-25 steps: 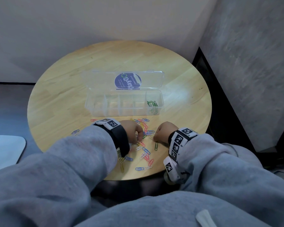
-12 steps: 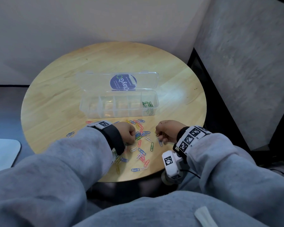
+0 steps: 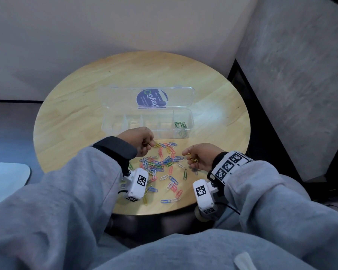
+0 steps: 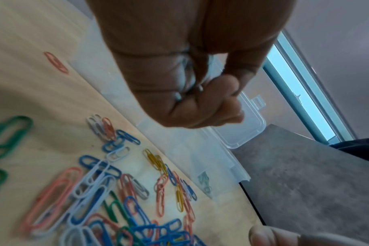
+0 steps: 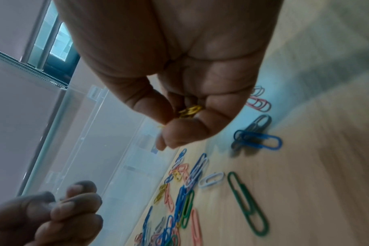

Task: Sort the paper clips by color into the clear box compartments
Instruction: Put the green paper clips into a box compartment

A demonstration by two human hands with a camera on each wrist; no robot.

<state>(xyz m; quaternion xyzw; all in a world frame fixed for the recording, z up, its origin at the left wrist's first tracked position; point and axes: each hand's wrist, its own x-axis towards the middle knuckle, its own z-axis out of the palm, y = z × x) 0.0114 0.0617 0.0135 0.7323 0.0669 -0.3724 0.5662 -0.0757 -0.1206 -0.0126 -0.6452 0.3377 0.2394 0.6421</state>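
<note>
The clear box [image 3: 113, 125] stands open mid-table, its lid [image 3: 125, 98] folded back. Green clips [image 3: 180, 125] lie in its rightmost compartment; the other compartments look bare. A mixed pile of paper clips [image 3: 164, 164] is spread in front of the box. My left hand [image 3: 149, 144] hovers just before the box's front wall with curled fingers gripping small clips, and a yellow glint shows in the fist [image 4: 190, 86]. My right hand [image 3: 189, 157], at the right of the pile, is turned palm-inward and pinches yellow clips [image 5: 189, 111].
The round wooden table [image 3: 76, 114] has a dark drop past its near edge and a grey wall close on the right. A lone red clip [image 4: 56, 62] lies left of the box. A large green clip [image 5: 249, 204] lies near my right hand.
Both hands have lifted off the pile. The left moved forward toward the box front. The right drew back to the right and turned, showing the yellow clips it holds.
</note>
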